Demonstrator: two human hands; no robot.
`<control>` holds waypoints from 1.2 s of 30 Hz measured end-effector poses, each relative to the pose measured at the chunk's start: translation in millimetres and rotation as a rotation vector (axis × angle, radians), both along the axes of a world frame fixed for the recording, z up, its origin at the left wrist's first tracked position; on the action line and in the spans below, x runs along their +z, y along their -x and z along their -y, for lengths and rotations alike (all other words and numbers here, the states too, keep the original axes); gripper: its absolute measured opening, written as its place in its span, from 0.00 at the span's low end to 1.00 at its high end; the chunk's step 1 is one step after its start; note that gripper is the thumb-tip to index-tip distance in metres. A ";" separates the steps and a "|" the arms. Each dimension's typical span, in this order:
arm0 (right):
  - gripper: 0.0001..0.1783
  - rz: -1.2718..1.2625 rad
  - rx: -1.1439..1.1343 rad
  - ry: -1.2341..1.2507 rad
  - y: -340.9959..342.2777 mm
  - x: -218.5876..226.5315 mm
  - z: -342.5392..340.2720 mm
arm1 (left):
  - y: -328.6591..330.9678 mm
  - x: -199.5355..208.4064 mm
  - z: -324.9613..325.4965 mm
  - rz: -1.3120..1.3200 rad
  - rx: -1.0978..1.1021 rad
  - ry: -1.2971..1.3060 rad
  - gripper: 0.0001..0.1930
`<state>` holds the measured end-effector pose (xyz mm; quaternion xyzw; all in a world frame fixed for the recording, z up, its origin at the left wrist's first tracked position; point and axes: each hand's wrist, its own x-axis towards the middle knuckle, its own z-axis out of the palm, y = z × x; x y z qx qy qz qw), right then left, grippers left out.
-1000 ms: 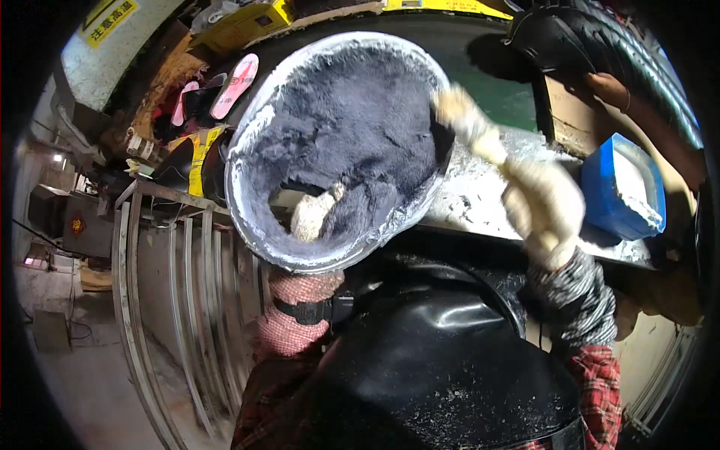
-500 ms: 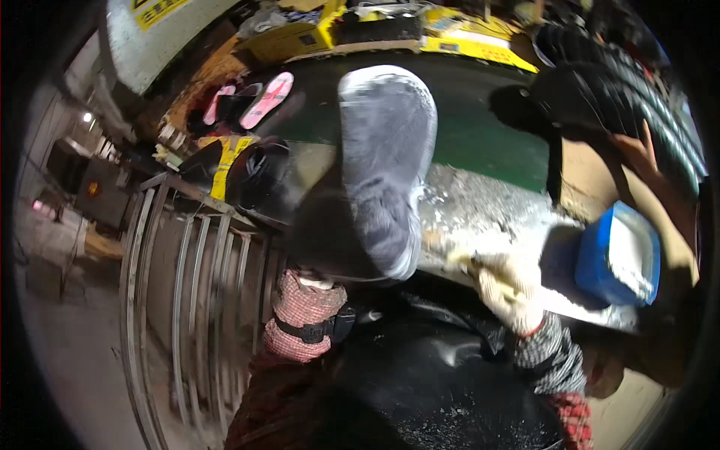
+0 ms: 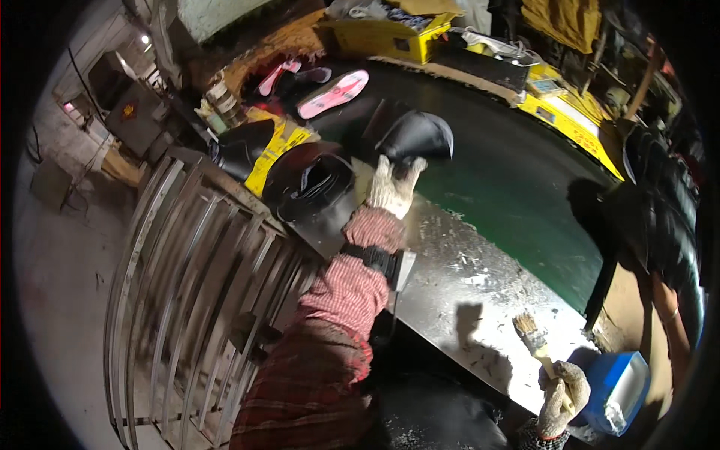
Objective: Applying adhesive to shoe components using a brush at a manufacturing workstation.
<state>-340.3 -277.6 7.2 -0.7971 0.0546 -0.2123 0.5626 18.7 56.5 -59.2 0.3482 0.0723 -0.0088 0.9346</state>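
Note:
My left hand (image 3: 394, 189), in a pale knitted glove, reaches far over the green belt with its fingers spread. They are at the near side of a black boot (image 3: 416, 136); whether they still touch it I cannot tell. Low on the right, my gloved right hand (image 3: 564, 397) is closed round the handle of a flat paintbrush (image 3: 534, 339), bristles pointing up and left. The brush hangs over the white-smeared metal ledge (image 3: 442, 277). Right beside that hand stands a blue tub (image 3: 609, 401) with white paste inside.
Pink-soled footwear (image 3: 334, 94) lies at the far left of the green belt (image 3: 525, 202). More black boots (image 3: 311, 187) and a yellow strip (image 3: 277, 157) sit nearer. A metal rack (image 3: 202, 285) stands left. Yellow boxes (image 3: 386, 37) line the back. Another person's arm (image 3: 666, 307) shows at right.
My left hand has moved forward from close to me, and the boot held sole up is now out over the belt. The right hand has drawn down and right with the brush.

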 end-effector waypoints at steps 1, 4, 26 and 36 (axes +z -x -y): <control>0.18 -0.049 -0.013 -0.009 -2.9 2.3 -6.7 | -4.4 -4.6 -7.2 -0.012 0.050 0.170 0.21; 0.20 -0.058 0.017 -0.057 -14.4 4.9 -13.2 | 74.6 54.3 -21.2 -0.025 -0.338 0.420 0.21; 0.17 -0.047 0.174 0.349 -53.0 42.0 -146.4 | 462.6 -266.6 -404.8 -0.874 0.960 -0.285 0.26; 0.17 -0.203 0.267 0.119 -38.9 29.4 -158.7 | 551.2 -174.5 -261.8 -0.590 0.432 0.311 0.22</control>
